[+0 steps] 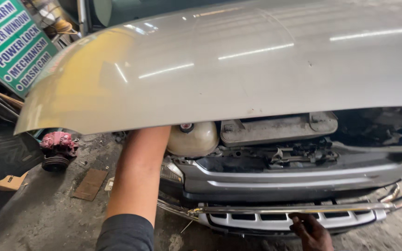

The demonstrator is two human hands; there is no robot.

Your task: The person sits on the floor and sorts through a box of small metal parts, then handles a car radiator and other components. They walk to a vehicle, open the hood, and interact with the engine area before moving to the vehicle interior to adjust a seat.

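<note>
The big silver car hood [238, 65] is partly up and fills the far part of the view. The left arm [138, 172] goes up under its near left edge. The left hand is hidden behind the hood, so I cannot tell how it holds. Near and to the right, the right hand [310, 230] touches the chrome bar [294, 209] on the grille [275, 218], fingers bent.

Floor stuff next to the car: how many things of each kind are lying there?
Red engine part: 1
Brown flat board: 1
Cardboard box: 1
Total: 3
</note>
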